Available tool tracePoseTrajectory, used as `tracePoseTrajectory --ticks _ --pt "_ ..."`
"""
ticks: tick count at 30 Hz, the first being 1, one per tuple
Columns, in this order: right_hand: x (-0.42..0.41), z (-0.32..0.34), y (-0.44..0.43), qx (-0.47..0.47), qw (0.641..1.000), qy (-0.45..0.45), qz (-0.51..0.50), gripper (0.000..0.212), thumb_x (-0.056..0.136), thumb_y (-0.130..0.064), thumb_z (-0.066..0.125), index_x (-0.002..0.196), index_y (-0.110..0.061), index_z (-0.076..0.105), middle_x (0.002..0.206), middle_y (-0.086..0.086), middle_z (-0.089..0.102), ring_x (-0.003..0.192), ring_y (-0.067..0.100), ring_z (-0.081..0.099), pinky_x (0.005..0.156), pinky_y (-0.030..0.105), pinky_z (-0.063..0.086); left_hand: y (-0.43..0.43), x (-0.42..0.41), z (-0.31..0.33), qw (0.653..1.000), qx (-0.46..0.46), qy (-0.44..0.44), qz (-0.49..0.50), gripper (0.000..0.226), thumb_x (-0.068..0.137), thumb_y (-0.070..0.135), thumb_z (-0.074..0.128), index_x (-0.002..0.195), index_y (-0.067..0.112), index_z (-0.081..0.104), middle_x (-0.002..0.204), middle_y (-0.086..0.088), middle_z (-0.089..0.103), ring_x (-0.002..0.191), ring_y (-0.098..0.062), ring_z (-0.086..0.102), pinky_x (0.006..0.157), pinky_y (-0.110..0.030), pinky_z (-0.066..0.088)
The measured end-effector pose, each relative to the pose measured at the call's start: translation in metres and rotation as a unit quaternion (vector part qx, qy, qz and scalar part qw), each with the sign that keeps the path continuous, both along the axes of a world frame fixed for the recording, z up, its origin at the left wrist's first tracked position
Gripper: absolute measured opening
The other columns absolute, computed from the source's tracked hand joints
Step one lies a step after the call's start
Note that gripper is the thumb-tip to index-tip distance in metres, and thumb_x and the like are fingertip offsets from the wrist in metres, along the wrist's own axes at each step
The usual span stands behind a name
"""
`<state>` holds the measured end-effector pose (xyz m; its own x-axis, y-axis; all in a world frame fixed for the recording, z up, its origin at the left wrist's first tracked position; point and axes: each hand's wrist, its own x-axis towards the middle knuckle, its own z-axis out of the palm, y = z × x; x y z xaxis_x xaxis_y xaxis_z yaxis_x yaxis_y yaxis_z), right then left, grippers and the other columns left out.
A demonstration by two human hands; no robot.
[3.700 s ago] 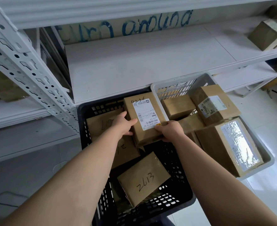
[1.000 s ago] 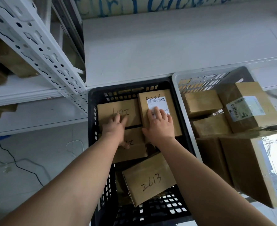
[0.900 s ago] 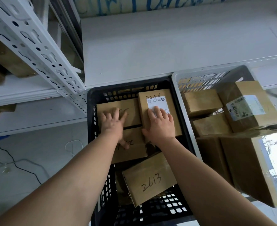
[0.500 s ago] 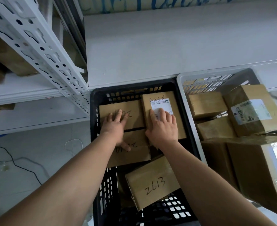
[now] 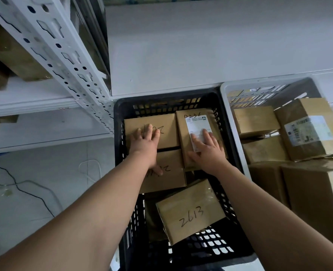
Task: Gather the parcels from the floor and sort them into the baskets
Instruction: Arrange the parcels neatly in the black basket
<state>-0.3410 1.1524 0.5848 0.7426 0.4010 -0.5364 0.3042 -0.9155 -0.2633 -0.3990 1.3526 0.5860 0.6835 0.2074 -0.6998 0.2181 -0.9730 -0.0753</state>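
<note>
A black basket (image 5: 118,153) on the floor holds several brown cardboard parcels. My left hand (image 5: 145,145) lies flat with spread fingers on the far left parcel (image 5: 167,132), its thumb on the parcel (image 5: 171,177) just nearer. My right hand (image 5: 207,151) presses flat on the labelled parcel (image 5: 193,118) at the basket's far right. A parcel marked 2613 (image 5: 191,210) lies tilted nearer me. To the right stands a white basket (image 5: 228,90) full of brown parcels (image 5: 306,128).
A white metal shelf (image 5: 201,45) runs just beyond both baskets, with a perforated upright post (image 5: 64,55) at the left. More boxes (image 5: 15,55) sit on the left shelf. A dark cable (image 5: 24,190) trails over the grey floor at the left.
I lowered the labelled parcel into the black basket's far right corner. Both hands now lie flat on parcels, and over the last second they have hardly moved.
</note>
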Motion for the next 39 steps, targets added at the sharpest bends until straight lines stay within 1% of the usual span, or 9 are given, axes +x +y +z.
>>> tracePoseTrajectory --ticks 5,17,20,22,25,27,29,34,39 --pt "-0.017 -0.022 -0.01 0.008 1.0 0.011 0.006 0.077 0.095 -0.047 0.051 0.154 -0.04 0.001 0.162 -0.001 -0.019 0.148 0.024 -0.021 0.118 0.06 0.01 0.0 0.0 -0.004 1.0 0.006 0.0 -0.005 0.15 0.051 0.072 0.077 0.15 0.021 -0.023 0.157 -0.007 -0.028 0.145 -0.044 -0.012 0.119 -0.053 0.008" --pt "-0.008 0.005 -0.005 -0.021 0.998 0.058 0.005 0.074 0.095 -0.037 0.055 0.154 -0.036 0.012 0.163 0.0 -0.007 0.15 0.027 -0.003 0.118 0.054 0.012 0.0 -0.007 0.0 0.999 0.016 -0.028 -0.021 0.143 0.054 0.074 0.074 0.152 0.022 -0.017 0.159 -0.009 -0.023 0.147 -0.042 -0.006 0.118 -0.054 0.0" --pt "-0.019 0.015 -0.017 0.045 0.996 0.022 -0.07 0.057 0.095 -0.03 0.056 0.148 -0.026 0.036 0.155 0.003 0.029 0.141 0.028 0.03 0.11 0.049 0.037 -0.006 -0.029 0.003 0.997 0.007 -0.081 -0.001 0.125 0.065 0.069 0.071 0.155 0.018 0.0 0.162 -0.009 -0.004 0.147 -0.039 0.007 0.119 -0.053 0.008" --pt "-0.03 0.02 -0.029 0.052 0.991 -0.003 -0.125 0.047 0.093 -0.029 0.059 0.139 -0.021 0.049 0.14 0.005 0.047 0.126 0.026 0.047 0.099 0.044 0.049 -0.014 -0.045 0.009 0.99 0.005 -0.141 0.008 0.097 0.075 0.058 0.07 0.148 0.012 0.025 0.156 -0.012 0.023 0.139 -0.034 0.03 0.113 -0.047 0.029" --pt "-0.05 0.019 -0.046 0.012 0.987 0.017 -0.157 0.044 0.088 -0.03 0.063 0.131 -0.021 0.054 0.125 0.005 0.06 0.11 0.026 0.059 0.087 0.04 0.054 -0.022 -0.065 0.021 0.973 -0.056 -0.215 0.065 0.039 0.088 0.041 0.063 0.112 0.011 0.055 0.112 -0.008 0.06 0.094 -0.023 0.06 0.071 -0.033 0.051" --pt "-0.063 0.019 -0.054 -0.003 0.982 0.047 -0.181 0.044 0.089 -0.03 0.064 0.13 -0.019 0.052 0.12 0.005 0.061 0.105 0.025 0.061 0.081 0.036 0.052 -0.029 -0.077 0.029 0.972 -0.102 -0.166 0.13 0.029 0.094 0.037 0.056 0.094 0.008 0.06 0.082 -0.003 0.06 0.07 -0.018 0.059 0.052 -0.027 0.041" --pt "-0.077 0.017 -0.058 -0.012 0.977 0.085 -0.197 0.043 0.089 -0.03 0.065 0.128 -0.016 0.052 0.115 0.006 0.061 0.1 0.023 0.06 0.076 0.033 0.049 -0.038 -0.092 0.029 0.962 -0.146 -0.072 0.22 0.029 0.096 0.034 0.054 0.089 0.006 0.058 0.074 -0.006 0.06 0.066 -0.02 0.063 0.05 -0.027 0.047" --pt "-0.103 0.008 -0.067 -0.028 0.97 0.143 -0.192 0.052 0.091 -0.03 0.06 0.139 -0.016 0.044 0.128 0.01 0.058 0.114 0.029 0.057 0.088 0.036 0.048 -0.06 -0.13 0.023 0.918 -0.204 0.086 0.33 0.033 0.093 0.032 0.061 0.104 0.002 0.055 0.093 -0.016 0.064 0.083 -0.028 0.07 0.077 -0.037 0.06" --pt "-0.12 0.0 -0.071 0.025 0.96 0.177 -0.216 0.041 0.093 -0.019 0.056 0.134 -0.018 0.053 0.121 0.009 0.062 0.107 0.029 0.061 0.091 0.04 0.054 -0.07 -0.141 0.018 0.914 -0.2 0.055 0.349 0.023 0.089 0.022 0.065 0.102 0.004 0.06 0.097 -0.014 0.066 0.081 -0.026 0.066 0.063 -0.028 0.054"
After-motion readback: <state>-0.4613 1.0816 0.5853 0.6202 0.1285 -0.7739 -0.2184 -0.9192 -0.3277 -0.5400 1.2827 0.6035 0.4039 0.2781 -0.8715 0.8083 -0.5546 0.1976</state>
